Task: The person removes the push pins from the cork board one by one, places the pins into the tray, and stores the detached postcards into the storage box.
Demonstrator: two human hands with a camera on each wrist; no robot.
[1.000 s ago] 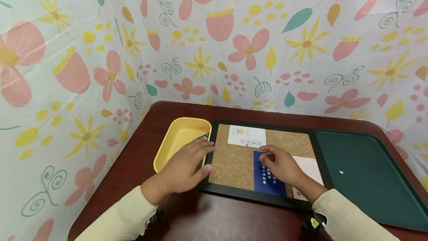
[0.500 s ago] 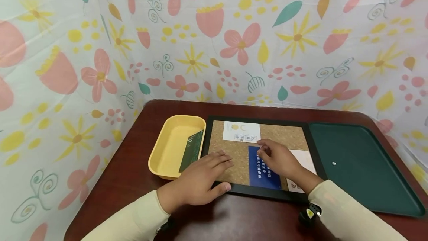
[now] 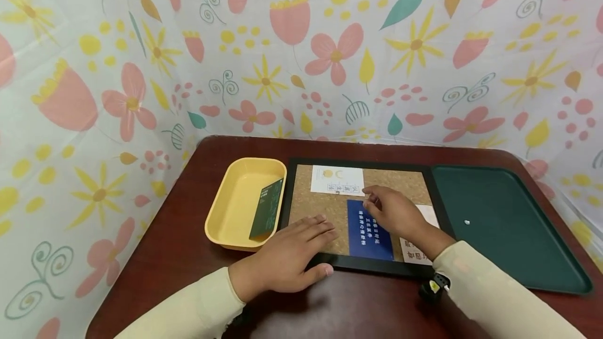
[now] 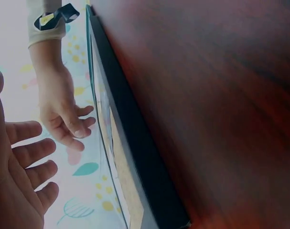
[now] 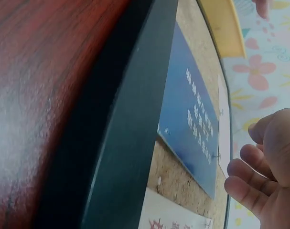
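Flat on the table lies a black-framed cork board (image 3: 306, 204). My left hand (image 3: 294, 255), fingers extended, hovers over its lower left corner and holds nothing. Above the upper end of a blue card (image 3: 365, 234) is my right hand (image 3: 395, 213), its fingers loosely bent; I see nothing in its grasp, though the index fingertip is hidden in the right wrist view. A white card (image 3: 337, 178) with a yellow print sits at the board's top. Another pale card (image 3: 416, 251) with brown characters lies at the lower right, partly beneath the right forearm.
Left of the board stands a yellow tray (image 3: 226, 198) with a dark green card (image 3: 267, 208) leaning on its right wall. On the right, a dark green tray (image 3: 509, 213) carries a small clear pushpin (image 3: 467, 222). Floral cloth (image 3: 330, 56) hangs behind the table.
My left hand has moved right, from beside the yellow tray to over the board, uncovering the green card. My right hand stays near the blue card's top. The head view has shifted slightly.
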